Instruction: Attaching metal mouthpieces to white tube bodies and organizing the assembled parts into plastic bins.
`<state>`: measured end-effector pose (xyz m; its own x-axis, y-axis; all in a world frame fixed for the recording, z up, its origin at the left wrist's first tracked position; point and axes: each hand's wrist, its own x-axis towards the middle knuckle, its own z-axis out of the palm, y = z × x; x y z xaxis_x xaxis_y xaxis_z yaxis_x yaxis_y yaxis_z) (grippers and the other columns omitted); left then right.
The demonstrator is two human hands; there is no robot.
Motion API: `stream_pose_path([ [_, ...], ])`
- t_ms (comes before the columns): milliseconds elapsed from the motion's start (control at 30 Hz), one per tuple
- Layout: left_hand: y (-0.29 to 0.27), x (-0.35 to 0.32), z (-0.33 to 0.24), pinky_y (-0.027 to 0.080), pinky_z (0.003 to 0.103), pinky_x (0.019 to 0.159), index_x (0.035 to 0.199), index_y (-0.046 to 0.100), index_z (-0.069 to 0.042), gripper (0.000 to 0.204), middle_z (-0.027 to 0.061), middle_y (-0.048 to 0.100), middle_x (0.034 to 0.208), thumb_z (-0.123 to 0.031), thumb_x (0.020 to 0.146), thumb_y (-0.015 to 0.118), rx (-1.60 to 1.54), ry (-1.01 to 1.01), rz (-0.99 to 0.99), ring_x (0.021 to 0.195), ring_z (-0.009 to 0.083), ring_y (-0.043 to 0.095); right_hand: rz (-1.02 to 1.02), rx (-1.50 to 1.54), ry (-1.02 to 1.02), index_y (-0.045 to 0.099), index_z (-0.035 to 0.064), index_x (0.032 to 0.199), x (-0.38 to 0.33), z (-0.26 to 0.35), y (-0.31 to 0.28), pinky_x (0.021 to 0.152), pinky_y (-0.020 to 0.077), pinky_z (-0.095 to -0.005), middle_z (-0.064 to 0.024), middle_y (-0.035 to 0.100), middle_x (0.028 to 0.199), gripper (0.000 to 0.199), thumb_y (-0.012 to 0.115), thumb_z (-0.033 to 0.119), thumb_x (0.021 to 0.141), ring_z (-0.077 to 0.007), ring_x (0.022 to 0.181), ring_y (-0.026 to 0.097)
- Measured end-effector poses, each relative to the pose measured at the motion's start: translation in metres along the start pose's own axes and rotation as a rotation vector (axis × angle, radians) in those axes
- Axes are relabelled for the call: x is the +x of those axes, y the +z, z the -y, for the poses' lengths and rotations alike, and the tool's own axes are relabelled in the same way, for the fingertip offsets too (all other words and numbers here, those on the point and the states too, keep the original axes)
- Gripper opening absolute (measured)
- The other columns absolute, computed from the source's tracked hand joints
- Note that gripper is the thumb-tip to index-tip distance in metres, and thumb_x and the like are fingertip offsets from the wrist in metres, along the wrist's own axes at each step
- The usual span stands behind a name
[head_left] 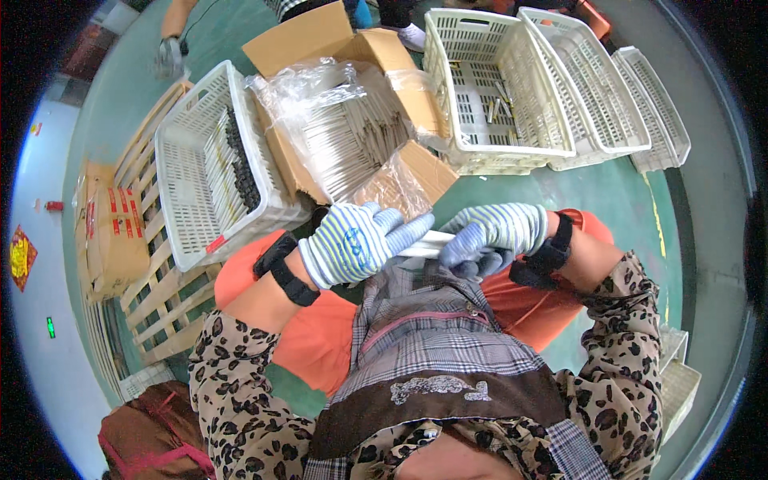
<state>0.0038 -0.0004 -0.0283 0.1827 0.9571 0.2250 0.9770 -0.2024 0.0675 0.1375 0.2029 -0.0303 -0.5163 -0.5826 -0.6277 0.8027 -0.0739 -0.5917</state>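
My left hand and my right hand both wear striped knit gloves with black wrist straps. Between them they grip a small bundle of thin white sticks, held level just above my lap. The sticks' ends are hidden inside both gloves. Straight ahead stands an open cardboard box lined with clear plastic and packed with many more white sticks.
A white plastic basket on my left holds rows of sticks with dark tips and rests on a wooden pallet. Stacked white baskets stand to the right on the green floor. A sealed carton lies far left. Another person's feet show at the top.
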Motion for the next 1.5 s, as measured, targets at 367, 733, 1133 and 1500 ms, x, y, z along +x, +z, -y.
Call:
stream_pose_path([
  [367,0.024,0.040,0.002,0.048,0.029,0.060,0.095,0.061,-0.002,0.031,0.0106,0.064,0.073,-0.030,0.082,0.066,-1.044,-0.752,-0.052,0.062,0.0200,0.062,-0.394,-0.195,-0.183,0.063,0.0067,0.092,-0.063,0.058,-0.073,0.038,0.0422,-0.0211,-0.0022,0.062,0.071,0.052,0.048,0.056,0.086,-0.0109,0.045,0.054],
  [733,0.003,0.095,0.028,0.029,0.017,0.037,0.086,0.059,-0.005,0.029,-0.0011,0.053,0.057,-0.034,0.084,0.063,-1.543,-1.622,0.005,0.042,0.0036,0.043,-0.916,-1.027,-0.074,0.064,-0.0015,0.089,0.073,-0.011,-0.388,0.064,0.0474,-0.0384,-0.0180,0.065,0.077,0.027,0.059,0.024,0.080,-0.0297,0.067,0.061],
  [1133,0.019,0.116,0.048,0.033,0.020,0.038,0.073,0.062,-0.006,0.043,0.0015,0.057,0.055,-0.047,0.084,0.055,-1.310,-1.709,0.128,0.043,0.0056,0.046,-0.695,-1.397,-0.210,0.066,0.0004,0.082,0.150,-0.051,-0.433,0.061,0.0503,-0.0393,-0.0218,0.062,0.073,0.020,0.056,0.016,0.076,-0.0336,0.067,0.063],
  [1500,0.007,0.098,0.032,0.033,0.020,0.040,0.076,0.060,-0.005,0.030,-0.0005,0.055,0.055,-0.034,0.085,0.061,-1.311,-1.738,0.078,0.045,0.0044,0.046,-0.491,-0.581,-0.834,0.065,0.0033,0.100,-0.035,-0.001,-0.199,0.068,0.0483,-0.0292,-0.0094,0.066,0.080,0.022,0.061,0.019,0.084,-0.0181,0.074,0.063],
])
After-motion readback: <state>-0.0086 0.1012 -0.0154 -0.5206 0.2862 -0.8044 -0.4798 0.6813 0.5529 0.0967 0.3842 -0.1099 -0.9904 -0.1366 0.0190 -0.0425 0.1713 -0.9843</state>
